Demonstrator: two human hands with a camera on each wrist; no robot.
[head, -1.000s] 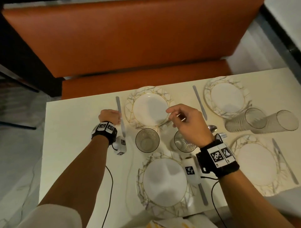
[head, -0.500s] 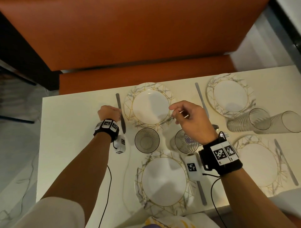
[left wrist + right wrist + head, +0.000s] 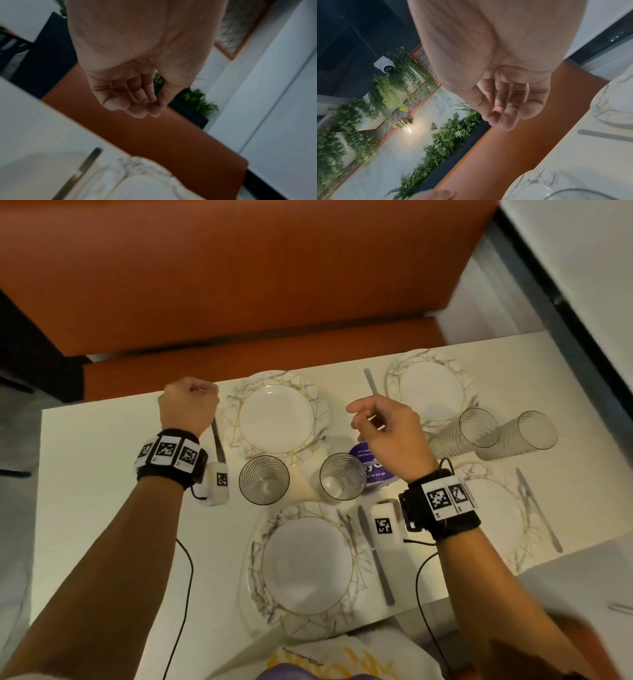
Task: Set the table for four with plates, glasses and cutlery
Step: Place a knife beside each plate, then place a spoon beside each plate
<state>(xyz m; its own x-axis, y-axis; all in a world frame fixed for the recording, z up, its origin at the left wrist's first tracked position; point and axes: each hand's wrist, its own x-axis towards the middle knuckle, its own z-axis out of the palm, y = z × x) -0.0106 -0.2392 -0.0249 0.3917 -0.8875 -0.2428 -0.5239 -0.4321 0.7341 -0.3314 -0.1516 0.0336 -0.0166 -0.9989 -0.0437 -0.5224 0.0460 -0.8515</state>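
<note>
Both hands float above the far setting, the left hand [image 3: 189, 402] and right hand [image 3: 388, 433] loosely curled and carrying nothing. Four plates are down. The far plate [image 3: 277, 419] has its knife [image 3: 218, 440] alongside. Two glasses stand upright mid-table; two more [image 3: 493, 433] lie tipped over at right, waiting, by my reckoning, to be stood up.

dim, warm light — left wrist view blurred, dark.
</note>
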